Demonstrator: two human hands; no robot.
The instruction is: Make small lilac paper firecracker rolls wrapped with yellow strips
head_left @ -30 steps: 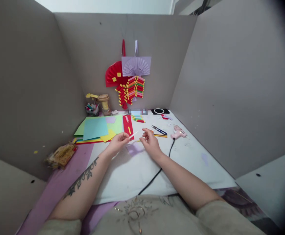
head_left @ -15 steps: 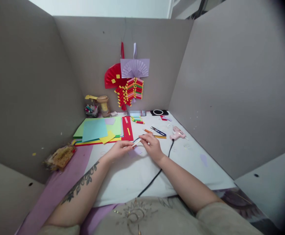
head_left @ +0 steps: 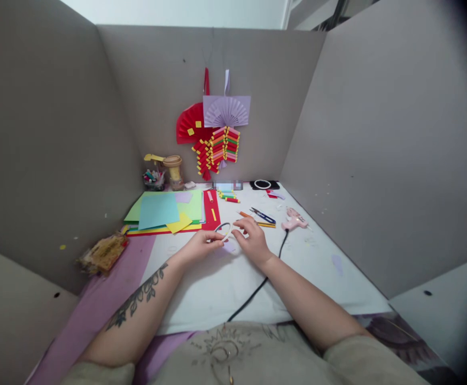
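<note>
My left hand (head_left: 205,243) is closed, its thumb and fingers pinching the lower left edge of a thin white ring (head_left: 227,235) that looks like a narrow roll of tape. The ring stands tilted, and its dark inner side shows. At its right edge is my right hand (head_left: 251,240), fingers bent and a little apart; whether a fingertip touches the ring is hard to tell. Beneath the hands a piece of light purple paper (head_left: 228,248) lies on the white table cover (head_left: 201,294).
Coloured paper sheets (head_left: 159,211) are stacked at the left, near small paper rolls (head_left: 229,199). Blue-handled snips (head_left: 264,215), pencils (head_left: 266,225) and a pink glue gun (head_left: 294,220) with a black cord (head_left: 253,293) lie at the right. Paper fan decorations (head_left: 226,113) hang behind.
The white ring has turned from nearly edge-on so that its opening shows. My right hand's fingers have eased off it. The view has shifted slightly left.
</note>
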